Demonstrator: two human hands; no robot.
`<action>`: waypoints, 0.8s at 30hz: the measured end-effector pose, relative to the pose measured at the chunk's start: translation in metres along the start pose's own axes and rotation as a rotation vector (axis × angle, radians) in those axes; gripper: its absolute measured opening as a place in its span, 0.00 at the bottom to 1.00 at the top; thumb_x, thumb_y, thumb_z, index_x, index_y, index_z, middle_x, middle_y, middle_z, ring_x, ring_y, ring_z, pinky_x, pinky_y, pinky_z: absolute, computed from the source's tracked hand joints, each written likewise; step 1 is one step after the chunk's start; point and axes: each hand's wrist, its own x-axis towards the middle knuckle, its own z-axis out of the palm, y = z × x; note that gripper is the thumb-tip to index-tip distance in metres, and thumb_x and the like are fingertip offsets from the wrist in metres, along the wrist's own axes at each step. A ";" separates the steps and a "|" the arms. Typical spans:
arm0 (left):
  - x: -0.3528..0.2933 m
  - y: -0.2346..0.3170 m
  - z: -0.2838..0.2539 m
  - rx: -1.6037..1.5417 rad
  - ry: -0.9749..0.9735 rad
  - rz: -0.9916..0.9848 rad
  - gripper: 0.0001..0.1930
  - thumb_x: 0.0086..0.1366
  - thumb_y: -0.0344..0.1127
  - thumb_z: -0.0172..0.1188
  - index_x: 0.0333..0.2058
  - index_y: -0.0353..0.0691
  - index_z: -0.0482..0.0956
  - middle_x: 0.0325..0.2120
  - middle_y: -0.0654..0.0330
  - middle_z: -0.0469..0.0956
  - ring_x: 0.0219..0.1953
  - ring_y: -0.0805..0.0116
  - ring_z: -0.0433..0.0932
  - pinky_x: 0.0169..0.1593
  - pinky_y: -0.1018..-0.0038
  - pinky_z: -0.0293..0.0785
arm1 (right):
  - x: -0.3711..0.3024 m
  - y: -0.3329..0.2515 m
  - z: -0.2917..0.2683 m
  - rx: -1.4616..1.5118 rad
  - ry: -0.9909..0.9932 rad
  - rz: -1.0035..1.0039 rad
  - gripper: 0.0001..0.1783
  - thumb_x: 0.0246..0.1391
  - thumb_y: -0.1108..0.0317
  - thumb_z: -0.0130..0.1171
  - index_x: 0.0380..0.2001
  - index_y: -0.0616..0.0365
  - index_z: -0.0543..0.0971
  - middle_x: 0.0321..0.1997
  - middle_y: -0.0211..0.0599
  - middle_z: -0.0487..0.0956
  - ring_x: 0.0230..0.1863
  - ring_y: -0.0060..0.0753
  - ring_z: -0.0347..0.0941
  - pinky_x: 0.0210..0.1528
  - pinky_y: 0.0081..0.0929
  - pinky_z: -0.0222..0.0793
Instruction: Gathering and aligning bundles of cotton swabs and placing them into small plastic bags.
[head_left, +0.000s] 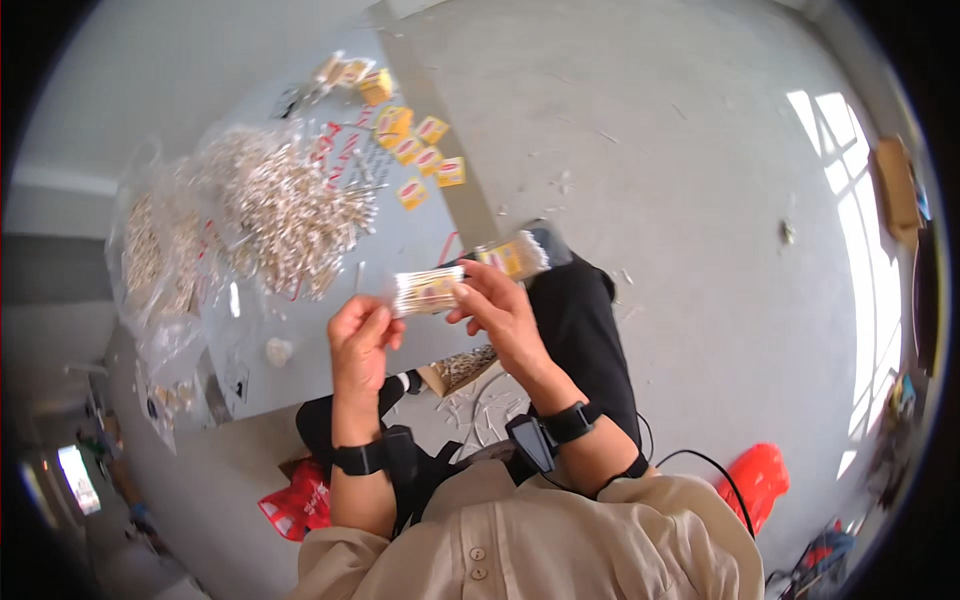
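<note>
A small clear packet of cotton swabs (424, 292) with a yellow label is held up between my hands, over the table's near right side. My left hand (360, 338) pinches its left end between thumb and fingers. On the right end, my right hand (503, 318) grips with the thumb in front and fingers behind. Just beyond that hand, a second swab packet (516, 257) with a yellow label lies by my right knee. A large heap of loose cotton swabs (295, 215) spreads over the table, partly inside clear plastic bags (165, 245).
Several yellow labels (428, 160) lie near the far right edge of the grey table (330, 365). Below my hands stands an open cardboard box (462, 370) of swabs, with loose swabs on the floor. Red bags (757, 485) sit beside me, and a black cable (715, 463) runs at my right.
</note>
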 end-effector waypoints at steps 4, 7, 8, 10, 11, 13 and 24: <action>-0.015 0.009 -0.024 0.075 -0.025 0.070 0.07 0.64 0.31 0.57 0.29 0.37 0.70 0.27 0.60 0.75 0.26 0.75 0.72 0.25 0.80 0.65 | -0.020 -0.040 -0.041 -0.173 0.106 -0.117 0.21 0.55 0.63 0.59 0.46 0.70 0.75 0.30 0.35 0.79 0.26 0.19 0.74 0.23 0.17 0.64; -0.003 0.016 -0.027 0.111 -0.100 0.072 0.05 0.66 0.32 0.55 0.33 0.38 0.71 0.28 0.60 0.75 0.28 0.75 0.72 0.27 0.81 0.64 | -0.065 -0.067 -0.116 -0.426 0.383 -0.389 0.18 0.53 0.65 0.59 0.41 0.69 0.77 0.28 0.37 0.79 0.28 0.23 0.76 0.28 0.21 0.69; 0.006 0.019 -0.029 0.101 -0.158 0.067 0.05 0.66 0.32 0.55 0.35 0.38 0.72 0.28 0.60 0.75 0.28 0.75 0.72 0.27 0.81 0.65 | -0.088 -0.067 -0.147 -0.553 0.500 -0.492 0.17 0.52 0.65 0.59 0.41 0.69 0.77 0.29 0.39 0.80 0.28 0.24 0.76 0.30 0.23 0.71; 0.022 0.023 -0.010 0.089 -0.269 0.061 0.05 0.66 0.32 0.55 0.36 0.38 0.72 0.28 0.60 0.76 0.28 0.74 0.73 0.27 0.80 0.66 | -0.146 -0.055 -0.210 -0.525 0.773 -0.435 0.17 0.46 0.62 0.60 0.36 0.64 0.79 0.36 0.48 0.81 0.40 0.48 0.77 0.43 0.36 0.72; 0.026 0.024 0.010 0.103 -0.279 0.064 0.04 0.66 0.31 0.55 0.35 0.38 0.72 0.28 0.60 0.76 0.29 0.74 0.73 0.27 0.80 0.66 | -0.179 -0.040 -0.248 -0.522 0.937 -0.400 0.16 0.46 0.62 0.60 0.35 0.63 0.80 0.36 0.47 0.81 0.40 0.46 0.77 0.43 0.36 0.72; 0.031 0.033 0.038 0.128 -0.296 0.098 0.03 0.66 0.30 0.54 0.35 0.38 0.72 0.28 0.60 0.76 0.30 0.73 0.74 0.27 0.80 0.67 | -0.241 0.003 -0.304 -0.482 1.230 -0.276 0.16 0.45 0.62 0.59 0.35 0.61 0.81 0.36 0.46 0.81 0.40 0.43 0.78 0.43 0.35 0.73; 0.028 0.057 0.143 0.252 -0.458 0.168 0.03 0.66 0.31 0.54 0.34 0.38 0.71 0.29 0.59 0.77 0.28 0.75 0.74 0.27 0.81 0.67 | -0.371 0.158 -0.385 -0.401 1.682 0.431 0.20 0.45 0.71 0.55 0.45 0.60 0.76 0.56 0.53 0.67 0.50 0.56 0.72 0.52 0.41 0.69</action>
